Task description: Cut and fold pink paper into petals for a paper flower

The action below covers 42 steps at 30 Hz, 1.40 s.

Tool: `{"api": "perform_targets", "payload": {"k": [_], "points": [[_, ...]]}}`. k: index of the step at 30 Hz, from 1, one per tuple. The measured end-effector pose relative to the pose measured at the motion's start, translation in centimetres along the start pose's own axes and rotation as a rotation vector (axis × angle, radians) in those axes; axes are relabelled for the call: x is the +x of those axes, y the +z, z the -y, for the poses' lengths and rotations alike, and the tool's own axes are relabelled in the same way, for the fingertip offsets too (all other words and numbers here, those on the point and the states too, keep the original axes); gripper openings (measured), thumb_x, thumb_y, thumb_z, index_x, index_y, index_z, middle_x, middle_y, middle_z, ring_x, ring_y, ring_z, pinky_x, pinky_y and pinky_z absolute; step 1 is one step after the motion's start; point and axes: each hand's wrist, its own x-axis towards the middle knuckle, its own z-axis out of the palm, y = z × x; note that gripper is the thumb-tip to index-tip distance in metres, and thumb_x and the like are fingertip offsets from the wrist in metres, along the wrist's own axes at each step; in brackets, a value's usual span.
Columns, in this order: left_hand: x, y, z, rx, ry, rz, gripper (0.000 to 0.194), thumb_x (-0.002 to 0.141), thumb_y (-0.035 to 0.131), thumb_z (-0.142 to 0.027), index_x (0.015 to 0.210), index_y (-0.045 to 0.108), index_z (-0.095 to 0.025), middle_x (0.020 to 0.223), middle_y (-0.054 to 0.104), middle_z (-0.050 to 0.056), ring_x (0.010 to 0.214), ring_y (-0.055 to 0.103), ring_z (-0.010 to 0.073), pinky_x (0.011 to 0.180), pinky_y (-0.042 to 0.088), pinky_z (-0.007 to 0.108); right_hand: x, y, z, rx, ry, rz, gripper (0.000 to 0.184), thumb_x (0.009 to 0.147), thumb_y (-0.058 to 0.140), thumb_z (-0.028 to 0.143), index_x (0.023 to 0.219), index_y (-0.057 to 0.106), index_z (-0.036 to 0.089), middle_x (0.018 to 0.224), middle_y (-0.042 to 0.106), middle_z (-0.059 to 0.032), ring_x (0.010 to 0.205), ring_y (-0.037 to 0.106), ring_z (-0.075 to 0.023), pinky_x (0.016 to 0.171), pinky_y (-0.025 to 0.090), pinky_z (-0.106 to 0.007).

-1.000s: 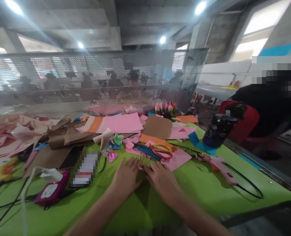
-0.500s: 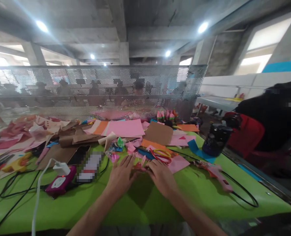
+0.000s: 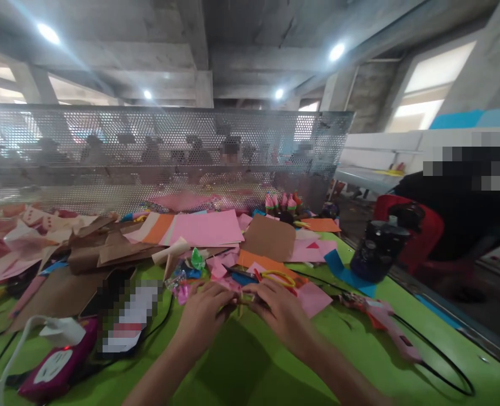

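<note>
My left hand (image 3: pixel 203 313) and my right hand (image 3: pixel 281 310) meet over the green tabletop, fingertips almost touching. Both have bent fingers closed around a small, thin, yellowish piece (image 3: pixel 240 304) between them. Fingers cover most of it, so its kind cannot be made out. Just beyond my right hand lie scissors with yellow and red handles (image 3: pixel 280 276), on orange paper (image 3: pixel 258 260) and pink scraps. Near my left fingertips are a green crinkled piece (image 3: pixel 198 259) and clear and pink wrapper-like bits (image 3: pixel 180 287).
To the right are a pink glue gun (image 3: pixel 395 332) with its cord and a dark bottle (image 3: pixel 379 251). At left lie a phone (image 3: pixel 108 290) and a purple power box (image 3: pixel 59 366). Paper sheets (image 3: pixel 207 227) pile along a perforated metal screen (image 3: pixel 169 152). A person in black sits at right.
My fingers have curled in more, and a yellowish piece now shows between them where pinkish bits showed before. The view has shifted, with table items appearing nearer and spread outward.
</note>
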Motion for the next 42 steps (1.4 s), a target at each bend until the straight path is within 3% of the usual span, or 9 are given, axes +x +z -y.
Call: {"api": "perform_targets", "payload": {"k": [7, 11, 14, 17, 21, 26, 32, 37, 42], "points": [[3.0, 0.6, 1.9, -0.92, -0.364, -0.231, 0.021, 0.077, 0.068, -0.036, 0.093, 0.076, -0.024, 0.11, 0.071, 0.005, 0.111, 0.057, 0.026, 0.1, 0.037, 0.041, 2.4, -1.9, -4.1, -0.123, 0.057, -0.052, 0.022, 0.095, 0.048, 0.021, 0.109, 0.065, 0.022, 0.097, 0.063, -0.0073, 0.088, 0.061, -0.0215, 0.076, 0.048, -0.032], [4.3, 1.6, 2.3, -1.178, -0.54, -0.263, 0.035, 0.08, 0.064, -0.044, 0.103, 0.072, -0.019, 0.103, 0.073, 0.009, 0.095, 0.065, 0.0217, 0.081, 0.05, 0.032, 4.4, -1.9, -7.3, -0.145, 0.083, -0.112, 0.021, 0.095, 0.048, 0.026, 0.097, 0.068, 0.021, 0.09, 0.062, -0.0056, 0.084, 0.061, -0.0201, 0.074, 0.048, -0.032], [4.6, 2.2, 2.8, -1.351, -0.641, -0.331, 0.039, 0.076, 0.069, -0.047, 0.102, 0.07, -0.019, 0.102, 0.072, 0.008, 0.085, 0.065, 0.0168, 0.069, 0.05, 0.025, 5.4, -1.9, -9.3, -0.156, 0.118, -0.137, 0.022, 0.094, 0.047, 0.024, 0.097, 0.068, 0.02, 0.09, 0.062, -0.0061, 0.085, 0.062, -0.0208, 0.076, 0.049, -0.034], [4.6, 2.3, 3.0, -1.479, -0.651, -0.339, 0.037, 0.076, 0.07, -0.047, 0.099, 0.07, -0.019, 0.105, 0.07, 0.008, 0.086, 0.065, 0.0162, 0.072, 0.052, 0.027, 6.1, -2.0, -9.3, -0.156, 0.118, -0.127, 0.02, 0.09, 0.051, 0.021, 0.101, 0.068, 0.021, 0.097, 0.064, -0.008, 0.093, 0.061, -0.0236, 0.082, 0.049, -0.039], [4.7, 1.7, 2.6, -1.679, -0.785, -0.347, 0.023, 0.075, 0.074, -0.031, 0.093, 0.07, -0.018, 0.104, 0.071, 0.008, 0.088, 0.066, 0.0167, 0.076, 0.054, 0.027, 7.0, -1.4, -6.1, 0.064, 0.046, -0.046, 0.028, 0.087, 0.059, 0.024, 0.115, 0.063, 0.024, 0.114, 0.063, -0.0089, 0.109, 0.058, -0.0248, 0.095, 0.044, -0.042], [4.5, 1.4, 2.0, -1.694, -0.841, -0.388, 0.02, 0.071, 0.076, -0.026, 0.089, 0.071, -0.018, 0.093, 0.073, 0.006, 0.082, 0.068, 0.0171, 0.073, 0.056, 0.026, 7.6, 0.8, -2.1, 0.356, 0.053, 0.096, 0.042, 0.076, 0.074, 0.031, 0.116, 0.06, 0.023, 0.118, 0.065, -0.0079, 0.109, 0.06, -0.0252, 0.093, 0.047, -0.039], [3.6, 1.0, 1.7, -1.609, -0.782, -0.249, 0.033, 0.071, 0.077, -0.036, 0.099, 0.072, -0.02, 0.098, 0.071, 0.007, 0.088, 0.066, 0.0194, 0.079, 0.053, 0.03, 6.9, 1.9, -1.7, 0.47, 0.186, 0.084, 0.018, 0.079, 0.071, 0.027, 0.094, 0.067, 0.019, 0.094, 0.071, -0.0048, 0.087, 0.066, -0.0221, 0.078, 0.051, -0.033], [3.5, 1.7, 1.4, -1.114, -0.422, -0.207, 0.026, 0.082, 0.065, -0.04, 0.096, 0.075, -0.021, 0.087, 0.063, 0.006, 0.087, 0.06, 0.0197, 0.082, 0.049, 0.032, 6.1, 2.1, -1.5, 0.634, 0.217, 0.109, 0.022, 0.083, 0.066, 0.03, 0.102, 0.064, 0.018, 0.093, 0.07, -0.0054, 0.085, 0.065, -0.0208, 0.076, 0.051, -0.032], [2.9, 1.7, 0.7, -0.701, -0.107, -0.173, 0.037, 0.094, 0.044, -0.026, 0.127, 0.058, -0.035, 0.108, 0.054, 0.007, 0.105, 0.053, 0.0188, 0.094, 0.045, 0.034, 5.5, 2.3, -1.8, 0.55, 0.175, 0.009, 0.012, 0.081, 0.068, 0.03, 0.083, 0.064, 0.019, 0.084, 0.065, -0.0024, 0.079, 0.06, -0.0194, 0.072, 0.048, -0.029]]}}
